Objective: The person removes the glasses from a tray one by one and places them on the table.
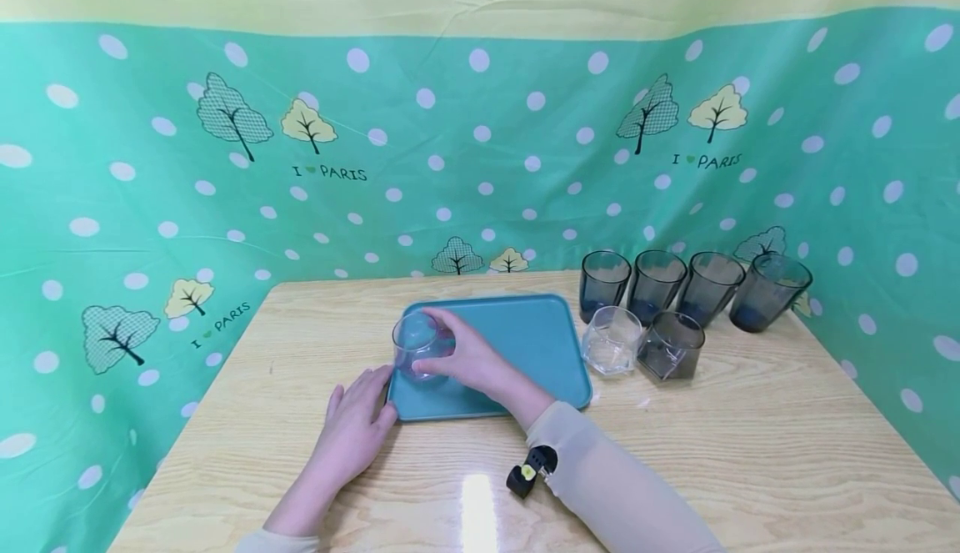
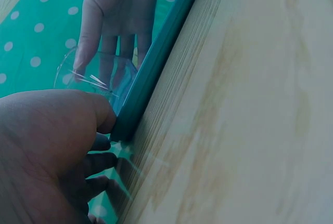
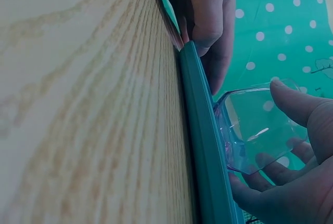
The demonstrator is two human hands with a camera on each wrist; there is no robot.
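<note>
A clear glass tumbler [image 1: 417, 346] stands upright at the left end of a teal tray [image 1: 517, 353]. My right hand [image 1: 465, 357] holds this tumbler from its right side, thumb on the near side and fingers around the far side. In the right wrist view, the tumbler's [image 3: 257, 130] base sits close against the tray and shows a purplish tint. My left hand [image 1: 358, 419] rests at the tray's front left corner, its thumb touching the edge and its fingers extended along the left side. The left wrist view shows the thumb against the tray's corner [image 2: 127, 125].
Several tall dark grey glasses [image 1: 660, 286] stand in a row at the back right. In front of them are a faceted clear glass [image 1: 612, 343] and a short dark glass [image 1: 671, 347], near the tray's right edge. A green dotted cloth [image 1: 420, 144] encloses the wooden table [image 1: 675, 470].
</note>
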